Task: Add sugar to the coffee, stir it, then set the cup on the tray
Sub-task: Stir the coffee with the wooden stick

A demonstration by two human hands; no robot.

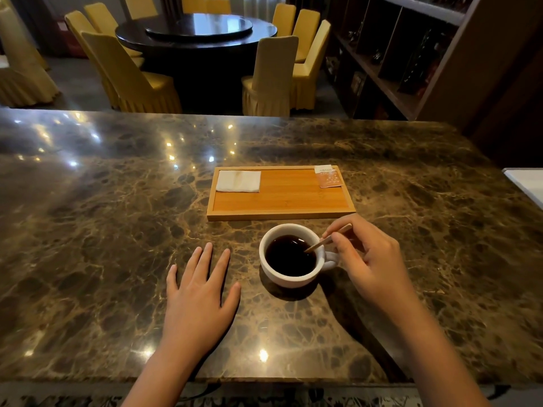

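Note:
A white cup (pixel 282 278) of dark coffee stands on the marble counter, just in front of a wooden tray (pixel 280 214). My right hand (pixel 371 259) pinches a thin wooden stir stick (pixel 318 244) whose lower end dips into the coffee at the cup's right side, above the handle. My left hand (pixel 199 292) lies flat on the counter left of the cup, fingers spread, holding nothing. On the tray, an orange sugar packet (pixel 329 177) with a torn top lies in the far right corner and a folded white napkin (pixel 238 181) in the far left corner.
The brown marble counter (pixel 102 230) stretches wide on both sides. A white object (pixel 529 183) pokes in at the right edge. Beyond the counter are a round dark dining table (pixel 196 32), yellow covered chairs and a dark shelf unit (pixel 411 54).

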